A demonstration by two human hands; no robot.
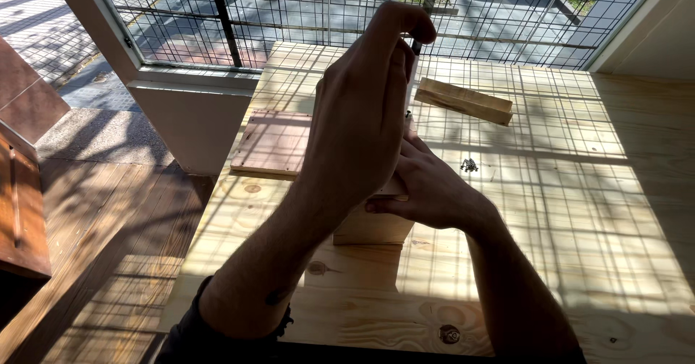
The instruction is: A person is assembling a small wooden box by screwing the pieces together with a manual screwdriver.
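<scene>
My left hand (362, 110) is raised over the middle of the wooden table (565, 248), closed around a thin tool whose dark end (416, 46) shows at my fingertips; most of the tool is hidden by the hand. Below it, my right hand (431, 186) grips a pale wooden block (373, 228) standing on the table. A small dark screw (408, 114) seems to show just above my right fingers, under the left hand.
A brown flat board (274, 143) lies left of the block. A light wooden bar (463, 101) lies farther back on the right. A small heap of dark screws (469, 165) sits right of my hands. A wire-mesh window (289, 16) runs behind the table.
</scene>
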